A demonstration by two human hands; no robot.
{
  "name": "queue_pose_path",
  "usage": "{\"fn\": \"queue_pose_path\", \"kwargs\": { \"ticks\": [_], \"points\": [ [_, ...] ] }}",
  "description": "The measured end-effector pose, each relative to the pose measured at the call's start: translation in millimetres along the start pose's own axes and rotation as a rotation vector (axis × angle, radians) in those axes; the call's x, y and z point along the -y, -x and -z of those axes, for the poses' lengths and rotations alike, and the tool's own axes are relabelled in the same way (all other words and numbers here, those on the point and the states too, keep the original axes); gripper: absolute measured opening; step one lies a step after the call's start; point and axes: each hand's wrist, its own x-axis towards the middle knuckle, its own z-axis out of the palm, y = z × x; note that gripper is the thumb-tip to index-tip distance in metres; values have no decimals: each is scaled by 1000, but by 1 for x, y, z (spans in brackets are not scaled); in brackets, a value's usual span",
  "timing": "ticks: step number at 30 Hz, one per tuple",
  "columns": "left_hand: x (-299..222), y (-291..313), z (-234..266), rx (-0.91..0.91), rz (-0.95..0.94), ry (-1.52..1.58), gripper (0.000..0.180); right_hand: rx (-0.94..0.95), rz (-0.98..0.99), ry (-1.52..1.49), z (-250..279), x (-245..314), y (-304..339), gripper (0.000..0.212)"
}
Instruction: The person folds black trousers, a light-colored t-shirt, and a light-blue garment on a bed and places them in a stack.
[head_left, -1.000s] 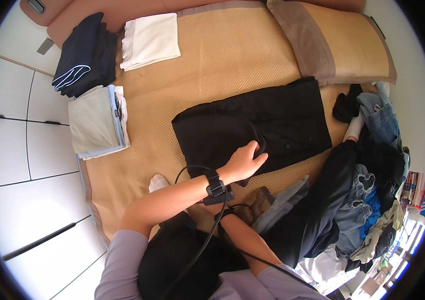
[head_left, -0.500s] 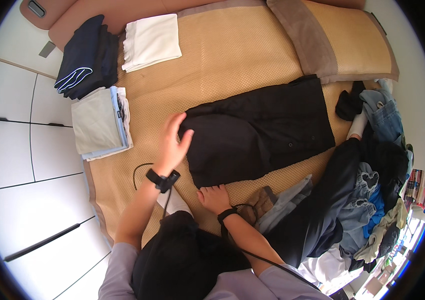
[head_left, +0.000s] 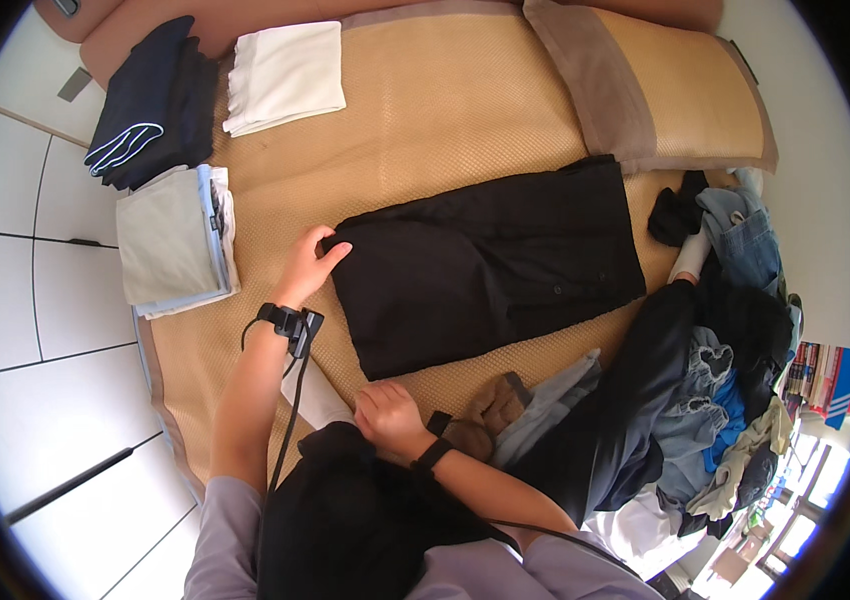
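Note:
A folded black garment [head_left: 485, 270] lies flat across the woven mat, with small round buttons near its right end. My left hand [head_left: 311, 268] is at its far left corner, thumb and fingers closed on the cloth edge. My right hand [head_left: 390, 414] is curled in a loose fist just off the garment's near left corner, above my bent leg; nothing shows in it. Black bands with a small device and a cable circle my left wrist, and another band circles the right.
Folded dark navy clothes [head_left: 150, 110], a white folded cloth [head_left: 287, 78] and a pale stack [head_left: 170, 245] lie at the left and back. A pillow [head_left: 685, 95] is at the far right. Brown and grey clothes [head_left: 545, 405] and a heap of jeans [head_left: 695, 440] lie right.
My left hand has come down onto the garment's far left corner and closed on it. My right hand has drawn back from the near edge and curled up. The view has shifted slightly.

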Motion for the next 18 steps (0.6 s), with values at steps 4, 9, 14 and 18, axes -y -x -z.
{"fn": "queue_pose_path", "kwargs": {
  "ticks": [4,9,14,18],
  "points": [
    [-9,2,-6,-41,53,-128,44,-228,97,-77,23,-4,-47,34],
    [-3,2,-9,-77,16,-207,49,-126,-96,259,16,-24,-81,47],
    [-27,0,-14,-71,150,-422,50,86,-126,352,7,-63,-40,57],
    [-30,-5,-11,-57,206,-450,46,80,-119,364,2,-63,-38,58]
  ]
}}
